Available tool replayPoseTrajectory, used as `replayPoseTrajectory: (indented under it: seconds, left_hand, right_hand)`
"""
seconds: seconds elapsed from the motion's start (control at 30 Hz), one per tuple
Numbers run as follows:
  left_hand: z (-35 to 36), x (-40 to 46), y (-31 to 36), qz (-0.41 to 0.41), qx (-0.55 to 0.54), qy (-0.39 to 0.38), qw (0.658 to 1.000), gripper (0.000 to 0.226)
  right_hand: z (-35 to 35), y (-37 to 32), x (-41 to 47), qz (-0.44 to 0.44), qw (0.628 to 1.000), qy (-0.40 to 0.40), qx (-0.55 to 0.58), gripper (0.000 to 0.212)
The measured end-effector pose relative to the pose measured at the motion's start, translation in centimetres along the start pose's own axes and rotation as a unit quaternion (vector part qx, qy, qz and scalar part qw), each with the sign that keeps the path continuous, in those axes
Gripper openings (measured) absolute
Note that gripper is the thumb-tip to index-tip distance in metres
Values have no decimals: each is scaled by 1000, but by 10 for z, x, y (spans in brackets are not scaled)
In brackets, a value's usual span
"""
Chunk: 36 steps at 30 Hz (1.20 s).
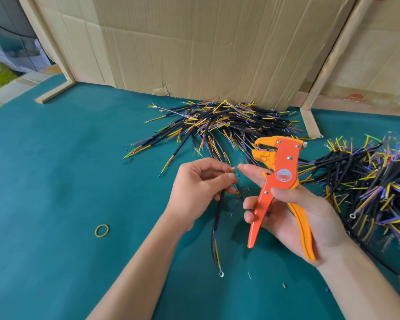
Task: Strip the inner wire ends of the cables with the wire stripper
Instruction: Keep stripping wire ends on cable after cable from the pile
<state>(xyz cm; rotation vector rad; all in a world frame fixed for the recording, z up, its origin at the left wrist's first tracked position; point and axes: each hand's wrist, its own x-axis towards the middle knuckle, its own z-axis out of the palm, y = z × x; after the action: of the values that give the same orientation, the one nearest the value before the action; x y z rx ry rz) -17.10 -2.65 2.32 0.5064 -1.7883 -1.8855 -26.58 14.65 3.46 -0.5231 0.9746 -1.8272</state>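
Orange plastic marks the wire stripper, which the right hand is gripping round both handles, its head pointing up and away, while that hand's forefinger is reaching toward the bared wire tip. Left of the stripper, the left hand is pinching the inner wire ends of one black cable, whose tail is hanging down to the green tabletop and ending in a ring terminal. The cable is probably light and limp, its fine strands easily frayed; it is best held on the black jacket just behind the coloured cores. The stripper looks rigid and is best taken by its handles. A round red label is sitting on the stripper's body; its writing is too small to read. Beyond the stripper a cable pile is lying against cardboard; to its right, a second pile. Far left of it, a yellow rubber band is lying.
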Motion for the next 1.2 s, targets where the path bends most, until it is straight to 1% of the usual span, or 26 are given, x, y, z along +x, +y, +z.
replayPoseTrajectory:
  seconds: [0.03, 0.13, 0.23, 0.3, 0.37, 0.5, 0.57, 0.77, 0.97, 1.03, 1.13, 1.2]
  left_hand:
    - [0, 1, -1, 8, 2, 17, 1000, 3]
    - [-2, 2, -2, 26, 15, 67, 997, 5]
    - [-1, 2, -1, 48, 23, 96, 994, 10]
    - [0, 1, 0, 69, 50, 101, 991, 12]
    - [1, 0, -1, 92, 95, 107, 985, 15]
    - [4, -3, -3, 142, 206, 125, 960, 15]
    - [5, -3, -4, 156, 233, 133, 951, 14]
    - [7, -4, -6, 204, 281, 142, 927, 13]
    - [8, -5, -5, 219, 311, 147, 913, 13]
    - [8, -5, -5, 226, 315, 148, 910, 13]
    - [9, -6, -5, 230, 323, 146, 906, 13]
    - [9, -6, -5, 231, 327, 144, 905, 13]
  right_hand:
    - [0, 0, 0, 6, 1000, 14, 9, 53]
    - [-4, -3, 0, 30, 998, 48, 17, 56]
    - [-5, -4, -1, 66, 997, 48, 17, 56]
    - [-3, -3, -2, 89, 995, 38, 12, 54]
    - [-1, -1, -2, 110, 993, 29, 1, 56]
    - [3, 2, -2, 128, 992, 6, -13, 56]
    - [5, 2, -3, 129, 991, -14, -23, 58]
    - [7, 3, -2, 119, 992, -25, -38, 58]
    - [9, 2, -3, 124, 991, -30, -46, 64]
    - [9, 3, -2, 125, 991, -30, -37, 60]
    - [9, 4, -2, 128, 991, -17, -35, 48]
    - [9, 4, -2, 130, 991, -11, -36, 44]
